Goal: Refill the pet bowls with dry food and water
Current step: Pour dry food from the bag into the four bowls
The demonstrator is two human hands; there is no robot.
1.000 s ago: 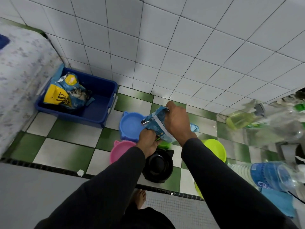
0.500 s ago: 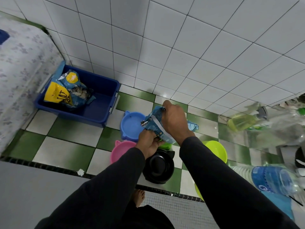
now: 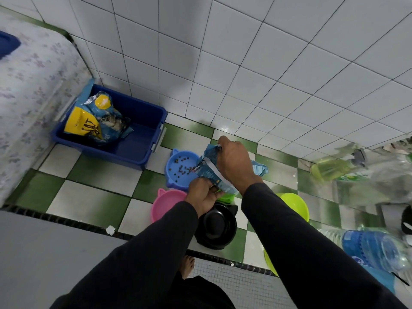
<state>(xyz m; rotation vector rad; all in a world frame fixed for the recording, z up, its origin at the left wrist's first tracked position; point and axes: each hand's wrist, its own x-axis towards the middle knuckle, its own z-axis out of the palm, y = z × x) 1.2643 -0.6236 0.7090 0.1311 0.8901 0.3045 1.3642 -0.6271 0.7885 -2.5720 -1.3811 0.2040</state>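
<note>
A small blue pet-food bag (image 3: pixel 208 169) is tipped leftward over the blue cat-eared bowl (image 3: pixel 176 181). Dark kibble (image 3: pixel 181 167) lies scattered inside that bowl. My right hand (image 3: pixel 236 163) grips the bag's upper edge. My left hand (image 3: pixel 201 195) holds the bag's lower end. A pink bowl (image 3: pixel 166 204) sits just in front of the blue one, and a black bowl (image 3: pixel 216 226) lies below my hands. A lime-green bowl (image 3: pixel 296 205) stands to the right, and a small green bowl (image 3: pixel 226 198) is mostly hidden under the bag.
A dark blue bin (image 3: pixel 138 139) with more food bags (image 3: pixel 89 123) sits by the wall at left. A large water bottle (image 3: pixel 374 250) lies at the right; a yellow spray bottle (image 3: pixel 332 168) lies further back. A bare foot (image 3: pixel 187 266) stands on the grey step.
The bag has tipped further toward the blue bowl and kibble now lies in the bowl, which was bare before. Both hands keep their hold on the bag.
</note>
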